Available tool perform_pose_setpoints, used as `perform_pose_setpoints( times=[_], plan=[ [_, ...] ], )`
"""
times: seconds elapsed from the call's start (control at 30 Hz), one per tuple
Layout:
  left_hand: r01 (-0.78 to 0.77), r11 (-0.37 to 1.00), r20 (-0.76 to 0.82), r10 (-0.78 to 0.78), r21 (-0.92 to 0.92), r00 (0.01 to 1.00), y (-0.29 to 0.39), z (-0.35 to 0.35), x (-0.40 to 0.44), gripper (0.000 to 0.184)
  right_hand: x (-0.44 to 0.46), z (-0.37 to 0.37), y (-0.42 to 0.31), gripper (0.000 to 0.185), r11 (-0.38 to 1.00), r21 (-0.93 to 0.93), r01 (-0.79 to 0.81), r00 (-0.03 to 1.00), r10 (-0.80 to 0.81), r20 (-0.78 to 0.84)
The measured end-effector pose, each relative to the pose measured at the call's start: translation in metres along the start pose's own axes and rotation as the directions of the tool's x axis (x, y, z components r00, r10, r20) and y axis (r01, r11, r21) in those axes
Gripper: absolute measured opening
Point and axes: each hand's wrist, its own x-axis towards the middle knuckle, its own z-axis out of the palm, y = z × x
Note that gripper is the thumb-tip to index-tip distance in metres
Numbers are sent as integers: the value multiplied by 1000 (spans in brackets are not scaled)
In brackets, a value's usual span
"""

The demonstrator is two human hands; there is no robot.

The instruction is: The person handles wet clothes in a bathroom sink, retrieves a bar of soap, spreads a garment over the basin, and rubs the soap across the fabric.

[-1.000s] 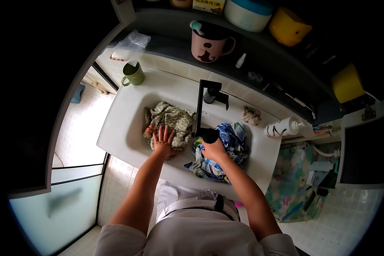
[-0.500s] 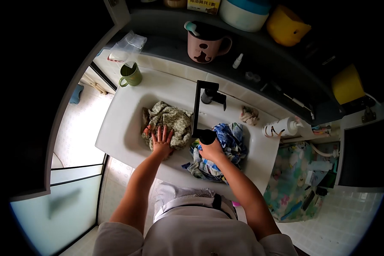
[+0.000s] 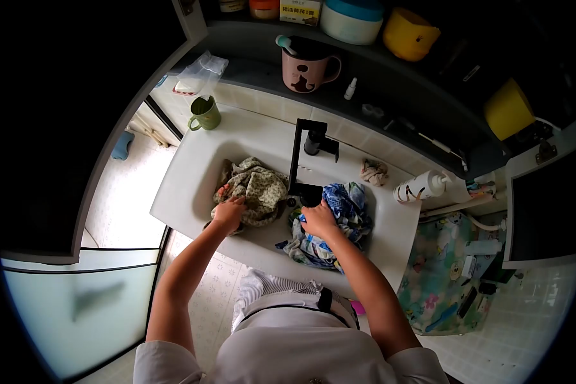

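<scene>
A cream garment with a dark print (image 3: 262, 189) lies bunched in the left part of the white sink (image 3: 168, 203). My left hand (image 3: 229, 212) is at its near left edge, fingers drawn together and curled into the fabric. Right of it, a crumpled blue-and-white patterned garment (image 3: 347, 208) fills the other side of the basin. My right hand (image 3: 319, 219) is closed on that garment's left side, just beneath the black faucet (image 3: 297, 157); some fingertips are hidden in the folds.
A green mug (image 3: 205, 114) stands on the sink's back left corner. Behind the faucet's right side sits a small crumpled cloth (image 3: 374, 171), with a white pump bottle (image 3: 421, 187) farther right. Above runs a dark shelf (image 3: 253, 77) holding a pink mug (image 3: 304, 72).
My left hand was spread flat on the cream garment; it has shifted left and its fingers have closed. My right hand stays on the blue garment. The view has tilted slightly.
</scene>
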Motion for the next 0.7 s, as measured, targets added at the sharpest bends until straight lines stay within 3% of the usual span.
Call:
perform_pose_setpoints(
  times=[0.1, 0.13, 0.2, 0.27, 0.43, 0.5, 0.57, 0.7],
  plan=[
    [-2, 993, 129, -13, 119, 992, 8, 1, 7, 41, 3, 23, 10, 31, 996, -43, 76, 984, -81, -158],
    [45, 995, 241, -66, 92, 968, 19, -20, 13, 43, 4, 29, 13, 31, 992, -63, 106, 967, -117, -225],
    [143, 988, 459, -152, 54, 875, 50, -79, 30, 46, 1, 14, 5, 31, 996, -55, 63, 991, -69, -112],
    [3, 999, 129, 2, -38, 992, 57, -72, 48, 52, 1, 8, 0, 30, 998, -57, 33, 998, -36, -50],
    [-170, 947, -56, 192, 273, 980, 88, -34, 84, 79, -2, 10, 1, 29, 999, -34, 35, 991, -39, -128],
    [-116, 957, 142, 81, 264, 987, 90, -26, 80, 91, -2, 9, 0, 29, 1000, 18, -9, 995, 11, -98],
    [-144, 956, 54, 135, 257, 989, 70, 5, 79, 92, -5, 9, -2, 27, 996, 67, -51, 995, 57, -85],
    [-165, 960, 102, 145, 227, 984, 44, 2, 75, 80, -9, 8, -6, 28, 993, 85, -83, 991, 91, -93]
  ],
)
